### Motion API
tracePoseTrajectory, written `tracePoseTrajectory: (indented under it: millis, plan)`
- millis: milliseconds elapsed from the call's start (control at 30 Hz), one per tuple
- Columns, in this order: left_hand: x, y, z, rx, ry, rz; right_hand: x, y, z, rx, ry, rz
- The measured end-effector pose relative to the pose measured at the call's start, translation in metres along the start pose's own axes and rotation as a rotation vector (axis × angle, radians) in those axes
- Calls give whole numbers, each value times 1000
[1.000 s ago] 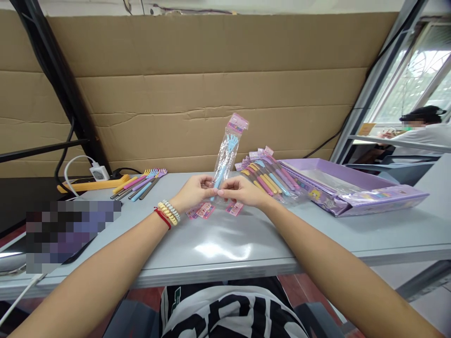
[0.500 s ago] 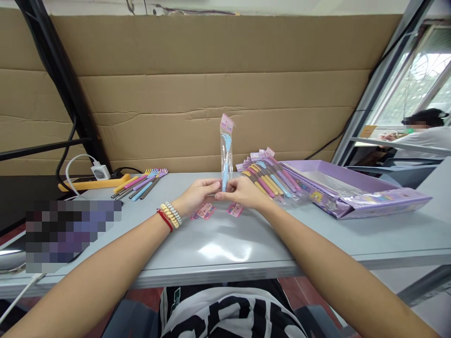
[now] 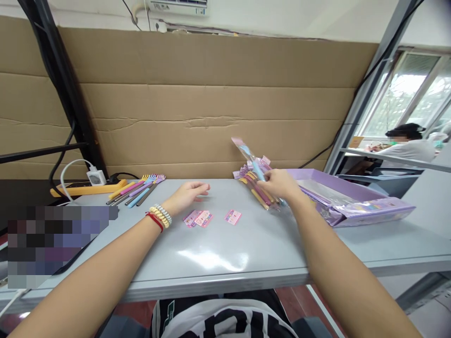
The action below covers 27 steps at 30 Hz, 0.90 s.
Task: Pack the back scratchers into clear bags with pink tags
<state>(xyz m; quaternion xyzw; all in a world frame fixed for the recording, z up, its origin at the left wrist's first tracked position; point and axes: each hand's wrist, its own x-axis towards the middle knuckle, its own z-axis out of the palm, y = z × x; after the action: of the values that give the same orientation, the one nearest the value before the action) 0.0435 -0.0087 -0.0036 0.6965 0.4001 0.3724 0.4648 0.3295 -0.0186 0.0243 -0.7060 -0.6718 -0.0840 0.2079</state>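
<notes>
Over bagged pens, blue packaged pen (image 3: pixel 257 168) tilting up-left, right hand (image 3: pixel 273 182).

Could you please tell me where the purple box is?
In the head view, the purple box sits on the table at right, just beyond the right hand's pile side.

Holds bagged blue stick (image 3: pixel 256 167) over pile of bagged sticks (image 3: pixel 254 190)

Grips the bagged blue stick near its lower end with the right hand (image 3: pixel 280 184), tilted toward the cardboard (image 3: pixel 197 101), close to the purple box (image 3: pixel 380 217) on the table (image 3: pixel 211 249). Holds the left hand (image 3: pixel 186 195) with fingers loosely curled, near small pink cards (image 3: pixel 203 218). Includes loose sticks (image 3: pixel 139 190) with fork-like tops, farther left.
</notes>
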Motion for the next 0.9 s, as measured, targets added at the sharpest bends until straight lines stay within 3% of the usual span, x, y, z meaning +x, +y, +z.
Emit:
tracePoseTrajectory:
  millis: [167,333,700,900]
  plan:
    - [9,-14,-12,224,30,-3,9,50,-8,-129,-102,288]
    - [10,-19,-13,394,-11,37,17,68,6,-81,-259,426]
    - [4,-13,-12,701,-44,79,20,65,10,-229,-167,528]
    - [4,-12,-12,754,-47,92,28,74,23,-233,-249,447]
